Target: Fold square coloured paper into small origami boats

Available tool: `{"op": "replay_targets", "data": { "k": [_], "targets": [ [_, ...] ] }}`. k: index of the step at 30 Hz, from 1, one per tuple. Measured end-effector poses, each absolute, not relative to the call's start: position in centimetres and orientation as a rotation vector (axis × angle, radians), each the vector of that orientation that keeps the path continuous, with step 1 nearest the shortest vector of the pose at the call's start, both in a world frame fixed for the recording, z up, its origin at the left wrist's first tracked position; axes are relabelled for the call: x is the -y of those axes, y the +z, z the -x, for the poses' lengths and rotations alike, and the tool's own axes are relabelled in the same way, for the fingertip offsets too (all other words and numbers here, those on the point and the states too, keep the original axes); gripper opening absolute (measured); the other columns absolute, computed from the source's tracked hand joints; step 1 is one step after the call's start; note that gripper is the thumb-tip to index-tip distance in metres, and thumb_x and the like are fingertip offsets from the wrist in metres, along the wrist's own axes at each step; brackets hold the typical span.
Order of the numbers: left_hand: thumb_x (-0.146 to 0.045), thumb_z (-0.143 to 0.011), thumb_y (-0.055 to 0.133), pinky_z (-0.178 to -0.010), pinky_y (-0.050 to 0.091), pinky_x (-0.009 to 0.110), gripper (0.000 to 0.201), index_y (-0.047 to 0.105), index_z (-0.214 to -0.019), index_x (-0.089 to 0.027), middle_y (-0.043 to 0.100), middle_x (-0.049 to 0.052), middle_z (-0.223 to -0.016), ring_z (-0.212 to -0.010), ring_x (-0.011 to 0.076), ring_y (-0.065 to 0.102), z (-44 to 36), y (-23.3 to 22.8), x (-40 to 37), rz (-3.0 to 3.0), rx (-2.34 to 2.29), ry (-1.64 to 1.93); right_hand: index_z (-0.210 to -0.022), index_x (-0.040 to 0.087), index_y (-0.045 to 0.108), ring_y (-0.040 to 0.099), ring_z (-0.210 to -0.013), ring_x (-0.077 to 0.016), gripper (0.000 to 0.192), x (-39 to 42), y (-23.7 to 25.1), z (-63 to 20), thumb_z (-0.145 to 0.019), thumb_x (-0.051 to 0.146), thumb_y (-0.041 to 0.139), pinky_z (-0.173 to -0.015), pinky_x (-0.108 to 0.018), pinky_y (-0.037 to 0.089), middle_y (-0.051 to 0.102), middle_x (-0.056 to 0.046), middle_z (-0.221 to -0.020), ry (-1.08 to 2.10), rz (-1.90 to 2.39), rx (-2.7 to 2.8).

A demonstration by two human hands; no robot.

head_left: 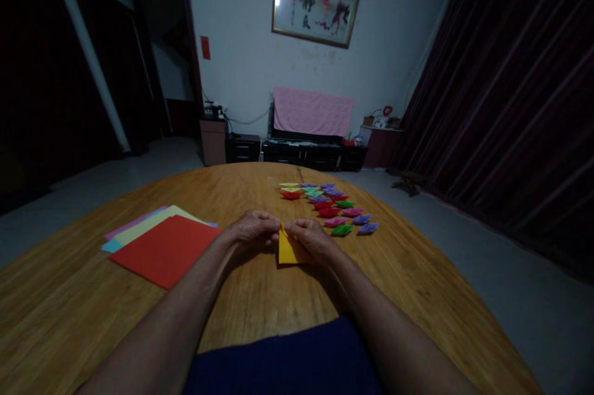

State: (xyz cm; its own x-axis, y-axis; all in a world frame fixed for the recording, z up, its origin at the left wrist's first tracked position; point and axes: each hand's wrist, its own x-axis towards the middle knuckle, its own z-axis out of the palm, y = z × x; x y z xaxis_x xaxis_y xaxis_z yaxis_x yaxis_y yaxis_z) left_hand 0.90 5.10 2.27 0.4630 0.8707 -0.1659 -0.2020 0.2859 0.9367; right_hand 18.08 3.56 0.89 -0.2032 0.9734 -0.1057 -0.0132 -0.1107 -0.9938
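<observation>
A folded yellow paper lies on the round wooden table in front of me. My left hand pinches its top corner from the left. My right hand rests on its right side and pinches the same top edge. The two hands' fingertips meet at the paper's peak. Part of the sheet is hidden under my right hand.
A fanned stack of coloured paper sheets, red on top, lies to the left. Several small folded paper boats in many colours sit in rows beyond my right hand. A dark cabinet with a pink cloth stands by the far wall.
</observation>
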Motion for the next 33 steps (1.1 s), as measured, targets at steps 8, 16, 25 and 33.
{"op": "replay_targets", "data": {
  "k": [8, 16, 25, 33],
  "targets": [
    [-0.012, -0.058, 0.066, -0.042, 0.033, 0.02, 0.014, 0.053, -0.055, -0.016, 0.048, -0.004, -0.046, -0.039, 0.0067, 0.042, -2.1, 2.8, -4.5, -1.062, -0.973, 0.964, -0.064, 0.016, 0.06, 0.04, -0.046, -0.0079, 0.023, -3.0, 1.6, -17.7, -0.074, 0.035, 0.066, -0.045, -0.022, 0.028, 0.05, 0.004, -0.053, 1.267, 1.237, 1.411],
    [-0.013, -0.06, 0.067, -0.049, 0.043, 0.024, 0.008, 0.064, -0.067, -0.013, 0.059, 0.002, -0.054, -0.046, 0.0114, 0.054, -0.9, 2.3, -4.7, -1.091, -0.819, 0.884, -0.067, 0.016, 0.062, 0.048, -0.052, -0.0106, 0.025, -3.2, 1.0, -17.7, -0.072, 0.04, 0.066, -0.048, -0.022, 0.034, 0.054, 0.002, -0.058, 1.15, 1.253, 1.413],
    [-0.015, -0.063, 0.067, -0.045, 0.039, 0.022, 0.007, 0.06, -0.062, -0.016, 0.056, 0.0, -0.051, -0.043, 0.0094, 0.05, -1.4, 2.5, -4.3, -1.14, -0.908, 0.942, -0.067, 0.016, 0.062, 0.049, -0.052, -0.0113, 0.02, -3.6, 0.6, -17.3, -0.071, 0.035, 0.064, -0.048, -0.022, 0.036, 0.056, 0.0, -0.059, 1.084, 1.279, 1.424],
    [-0.02, -0.065, 0.068, -0.043, 0.035, 0.02, 0.01, 0.061, -0.072, -0.018, 0.055, -0.002, -0.055, -0.043, 0.0088, 0.048, -2.0, 2.0, -5.2, -1.231, -1.017, 1.085, -0.067, 0.017, 0.061, 0.049, -0.055, -0.0118, 0.017, -3.8, 0.8, -17.4, -0.069, 0.034, 0.061, -0.051, -0.022, 0.037, 0.056, 0.001, -0.061, 0.976, 1.277, 1.388]
  ]
}}
